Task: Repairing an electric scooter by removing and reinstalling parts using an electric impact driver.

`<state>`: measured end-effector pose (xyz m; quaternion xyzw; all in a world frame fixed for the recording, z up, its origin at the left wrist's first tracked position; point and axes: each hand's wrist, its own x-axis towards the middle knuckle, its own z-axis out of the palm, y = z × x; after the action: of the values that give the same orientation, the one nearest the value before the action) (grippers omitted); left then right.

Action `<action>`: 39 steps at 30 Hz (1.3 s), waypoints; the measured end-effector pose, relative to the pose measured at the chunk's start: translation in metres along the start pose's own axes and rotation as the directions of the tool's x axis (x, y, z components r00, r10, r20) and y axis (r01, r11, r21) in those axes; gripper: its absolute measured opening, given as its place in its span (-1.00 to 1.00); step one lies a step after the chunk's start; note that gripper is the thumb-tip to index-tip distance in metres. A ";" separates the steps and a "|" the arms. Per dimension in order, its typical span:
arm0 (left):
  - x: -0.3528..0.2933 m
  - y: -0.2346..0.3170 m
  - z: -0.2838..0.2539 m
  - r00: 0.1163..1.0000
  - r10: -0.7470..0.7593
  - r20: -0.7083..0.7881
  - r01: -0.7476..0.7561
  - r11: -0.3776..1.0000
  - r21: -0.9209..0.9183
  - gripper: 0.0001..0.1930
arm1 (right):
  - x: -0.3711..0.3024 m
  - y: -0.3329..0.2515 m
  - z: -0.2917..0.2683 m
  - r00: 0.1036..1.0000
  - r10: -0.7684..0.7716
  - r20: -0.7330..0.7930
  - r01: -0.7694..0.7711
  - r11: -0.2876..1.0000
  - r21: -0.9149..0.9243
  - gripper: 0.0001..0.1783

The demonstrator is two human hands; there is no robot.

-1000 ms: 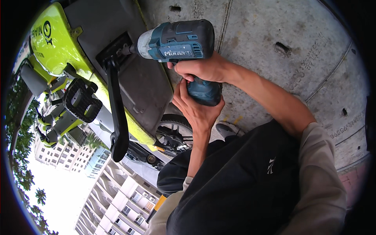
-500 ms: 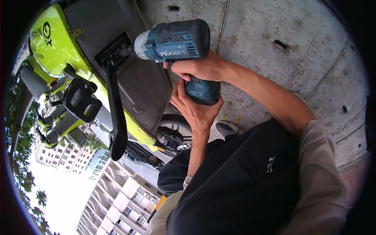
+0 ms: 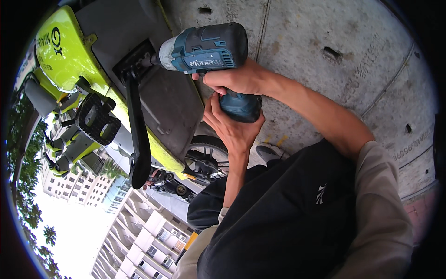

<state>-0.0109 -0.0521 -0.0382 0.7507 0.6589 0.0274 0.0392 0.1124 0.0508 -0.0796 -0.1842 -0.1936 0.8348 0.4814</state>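
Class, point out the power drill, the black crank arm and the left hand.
Power drill (image 3: 204,45): head view, on its teal housing.
Black crank arm (image 3: 136,123): head view, midway along it.
Left hand (image 3: 233,129): head view, on its back.

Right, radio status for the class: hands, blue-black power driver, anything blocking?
Right hand gripping blue-black power driver, left hand cupping its base. Tip at recess in dark grey panel; black crank arm close beside.

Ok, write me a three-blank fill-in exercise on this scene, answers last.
1. The upper grip on the teal-and-black cordless driver is the ____ one.
2. The driver's short dark socket points toward the picture's ____ edge.
3. The black spoked wheel appears ____ the driver in the picture.

Missing words: right; left; below.
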 end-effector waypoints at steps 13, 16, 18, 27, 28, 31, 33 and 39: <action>0.003 -0.002 0.000 1.000 0.016 0.010 -0.016 1.000 0.006 0.11 | 0.002 -0.003 0.007 0.996 -0.046 -0.071 0.047 0.999 0.013 -0.81; 0.004 -0.001 -0.001 1.000 0.012 0.009 -0.013 0.999 0.033 0.12 | 0.003 -0.005 -0.002 0.999 0.012 -0.047 -0.015 0.999 -0.046 -0.87; 0.003 -0.002 -0.001 1.000 0.009 0.019 -0.009 1.000 0.024 0.12 | 0.006 0.004 -0.001 0.998 -0.010 -0.054 0.008 1.000 -0.030 -0.87; 0.004 -0.005 0.006 0.999 0.039 -0.020 -0.039 0.999 0.016 0.16 | 0.007 0.001 0.002 0.985 -0.129 -0.115 0.113 0.984 -0.137 -0.85; 0.004 -0.006 0.006 0.999 0.038 -0.019 -0.038 0.999 0.017 0.16 | 0.007 0.000 0.002 0.993 -0.086 -0.079 0.077 0.992 -0.104 -0.83; 0.002 -0.008 0.004 1.000 0.021 0.010 -0.021 0.999 0.024 0.16 | 0.004 0.002 0.001 0.998 -0.002 -0.065 -0.002 0.998 -0.062 -0.76; 0.001 -0.011 0.006 0.999 0.031 0.013 -0.031 0.999 0.029 0.16 | 0.006 0.009 -0.001 0.998 0.009 -0.067 -0.012 0.999 -0.044 -0.77; 0.004 -0.008 0.002 0.999 0.048 -0.015 -0.047 0.999 0.020 0.16 | 0.008 0.006 0.001 0.998 0.004 -0.070 -0.009 0.997 -0.071 -0.82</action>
<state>-0.0183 -0.0466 -0.0415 0.7662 0.6415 0.0275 0.0262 0.1042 0.0550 -0.0827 -0.2310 -0.2054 0.8221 0.4782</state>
